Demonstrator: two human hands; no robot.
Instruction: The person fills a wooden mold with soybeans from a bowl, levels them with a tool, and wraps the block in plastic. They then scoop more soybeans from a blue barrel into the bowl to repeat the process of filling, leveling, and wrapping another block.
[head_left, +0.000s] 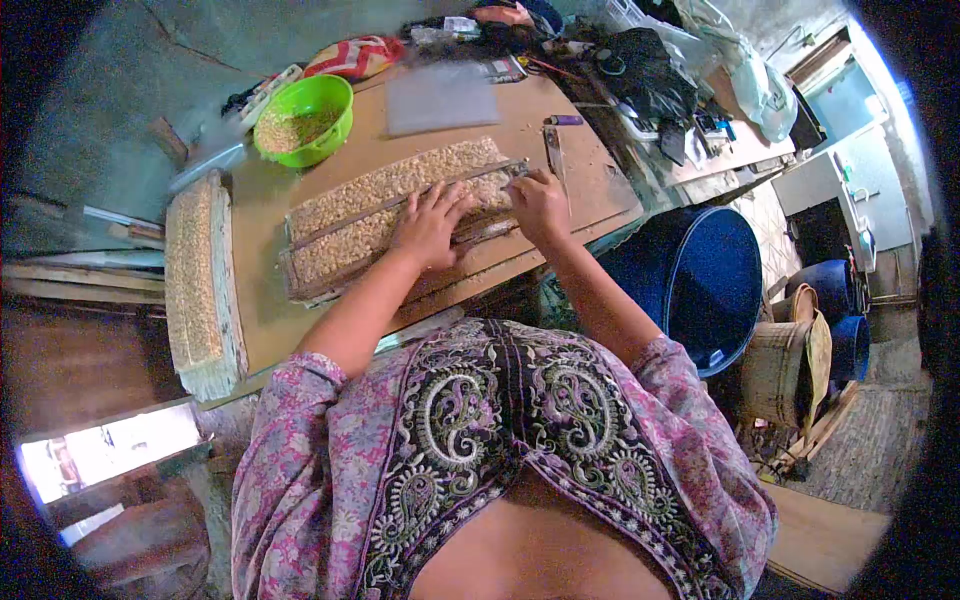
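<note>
A long slab crusted with pale grains [340, 255] lies across the brown board, with a narrow dark strip [350, 217] running lengthwise over it. My left hand [432, 225] rests flat on the slab and strip, fingers spread. At the slab's right end my right hand [541, 207] is closed, its fingertips bent down against the grains; whatever they pinch is hidden. Just beyond that hand lies a thin metal blade-like tool [554, 155], and a small purple cylinder [564, 120] sits past it.
A green bowl [340, 125] of loose grains stands at the board's [255, 280] back left. Another grain-covered slab [195, 270] lies along the left edge. A translucent sheet [440, 98] is at the back. Blue barrels [710, 290] stand right, below a cluttered bench [730, 155].
</note>
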